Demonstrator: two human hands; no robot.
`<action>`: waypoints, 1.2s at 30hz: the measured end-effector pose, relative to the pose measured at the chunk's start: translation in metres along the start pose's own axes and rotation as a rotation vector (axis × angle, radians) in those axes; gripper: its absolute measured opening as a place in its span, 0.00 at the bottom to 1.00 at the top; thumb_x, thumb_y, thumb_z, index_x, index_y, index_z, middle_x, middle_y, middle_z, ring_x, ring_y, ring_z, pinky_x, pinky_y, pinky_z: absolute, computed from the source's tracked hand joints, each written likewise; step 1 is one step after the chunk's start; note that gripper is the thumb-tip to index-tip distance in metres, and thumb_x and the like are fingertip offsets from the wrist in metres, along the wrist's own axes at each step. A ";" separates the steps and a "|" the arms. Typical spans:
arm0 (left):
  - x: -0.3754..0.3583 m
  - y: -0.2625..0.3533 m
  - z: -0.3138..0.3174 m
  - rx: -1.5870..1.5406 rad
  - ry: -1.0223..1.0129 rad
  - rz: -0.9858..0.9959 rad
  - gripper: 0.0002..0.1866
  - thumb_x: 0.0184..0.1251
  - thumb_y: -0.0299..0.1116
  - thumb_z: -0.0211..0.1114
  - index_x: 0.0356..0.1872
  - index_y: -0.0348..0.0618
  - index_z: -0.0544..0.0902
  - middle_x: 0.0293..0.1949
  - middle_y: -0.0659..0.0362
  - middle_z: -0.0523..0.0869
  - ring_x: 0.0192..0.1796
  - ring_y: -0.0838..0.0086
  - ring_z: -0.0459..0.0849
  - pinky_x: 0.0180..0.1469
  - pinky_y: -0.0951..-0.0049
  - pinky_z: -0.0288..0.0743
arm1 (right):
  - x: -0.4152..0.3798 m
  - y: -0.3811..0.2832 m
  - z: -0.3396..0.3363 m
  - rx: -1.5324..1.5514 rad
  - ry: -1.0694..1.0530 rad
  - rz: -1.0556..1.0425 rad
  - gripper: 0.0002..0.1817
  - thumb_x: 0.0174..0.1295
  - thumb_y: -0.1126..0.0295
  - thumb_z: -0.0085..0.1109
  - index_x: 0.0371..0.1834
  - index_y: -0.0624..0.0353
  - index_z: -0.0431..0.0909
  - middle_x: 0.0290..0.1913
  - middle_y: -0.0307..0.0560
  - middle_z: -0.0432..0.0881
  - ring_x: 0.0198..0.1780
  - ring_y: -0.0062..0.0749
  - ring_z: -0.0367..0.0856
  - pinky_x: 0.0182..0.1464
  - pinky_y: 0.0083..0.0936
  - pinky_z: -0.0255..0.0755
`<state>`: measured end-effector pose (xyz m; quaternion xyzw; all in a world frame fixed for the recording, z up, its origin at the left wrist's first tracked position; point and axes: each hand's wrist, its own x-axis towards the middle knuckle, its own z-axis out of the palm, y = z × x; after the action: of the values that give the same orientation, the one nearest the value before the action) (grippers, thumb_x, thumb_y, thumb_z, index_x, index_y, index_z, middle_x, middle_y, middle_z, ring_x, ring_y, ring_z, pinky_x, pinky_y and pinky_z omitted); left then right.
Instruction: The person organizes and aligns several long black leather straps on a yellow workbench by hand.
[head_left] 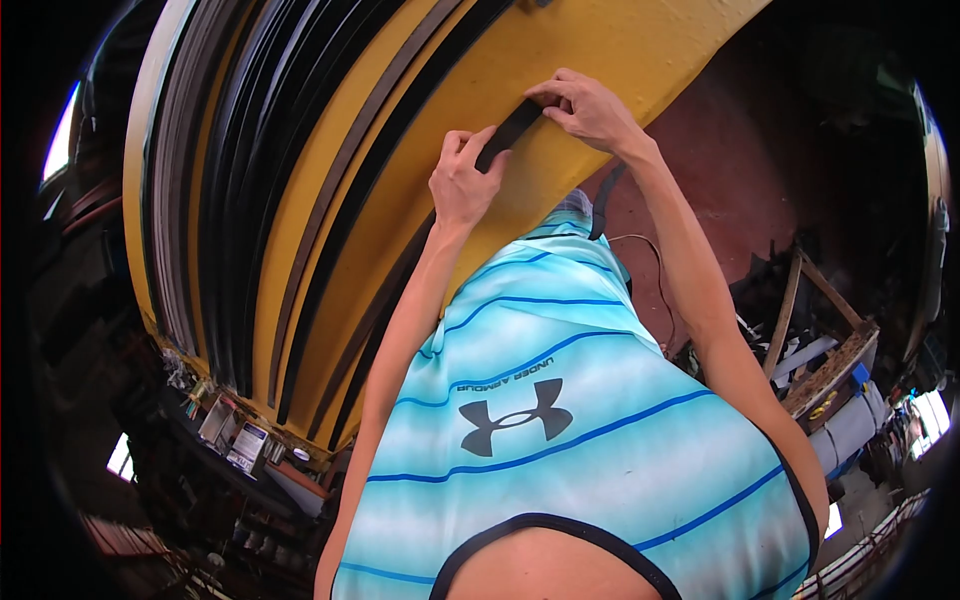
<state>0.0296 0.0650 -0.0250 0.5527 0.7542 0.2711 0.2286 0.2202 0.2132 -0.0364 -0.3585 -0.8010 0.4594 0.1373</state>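
Note:
A short, dark flat strip (512, 134) stretches between my two hands over the yellow tabletop (590, 175). My left hand (464, 182) is closed on its near end, with the thumb along one edge and the fingers curled at the other. At the far end, my right hand (592, 112) pinches the strip between thumb and fingers. Just left of my left hand, a long black strip (385, 145) curves across the table in this view. Another dark brown strip (388, 290) runs partly hidden under my left forearm.
Several long black strips (265, 120) and a stack of grey-brown ones (170, 190) lie further left on the table. Small containers (248, 445) stand beyond the table's left end. A wooden frame (830, 365) with scraps is on the right, over a reddish floor (730, 190).

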 end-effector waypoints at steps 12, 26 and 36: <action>-0.002 -0.001 0.001 0.015 0.016 0.022 0.20 0.60 0.38 0.76 0.54 0.51 0.88 0.45 0.58 0.83 0.42 0.60 0.88 0.43 0.61 0.83 | -0.057 -0.013 0.033 -0.303 0.309 -0.126 0.33 0.65 0.75 0.61 0.76 0.48 0.70 0.73 0.37 0.75 0.70 0.39 0.73 0.74 0.39 0.63; -0.003 -0.001 -0.002 0.015 0.006 0.016 0.20 0.60 0.37 0.76 0.55 0.51 0.88 0.45 0.57 0.83 0.40 0.60 0.88 0.42 0.63 0.83 | -0.065 -0.018 0.069 -0.424 0.226 -0.106 0.35 0.72 0.61 0.60 0.82 0.45 0.62 0.83 0.30 0.60 0.82 0.37 0.55 0.83 0.39 0.44; -0.002 0.004 -0.002 -0.009 0.001 -0.002 0.19 0.60 0.35 0.77 0.54 0.47 0.89 0.43 0.54 0.83 0.43 0.60 0.87 0.46 0.64 0.83 | -0.062 -0.010 0.058 -0.437 0.207 -0.117 0.36 0.73 0.60 0.58 0.83 0.44 0.59 0.82 0.30 0.64 0.80 0.36 0.59 0.82 0.38 0.46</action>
<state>0.0312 0.0636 -0.0205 0.5506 0.7537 0.2747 0.2308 0.2272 0.1299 -0.0523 -0.3777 -0.8825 0.2272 0.1640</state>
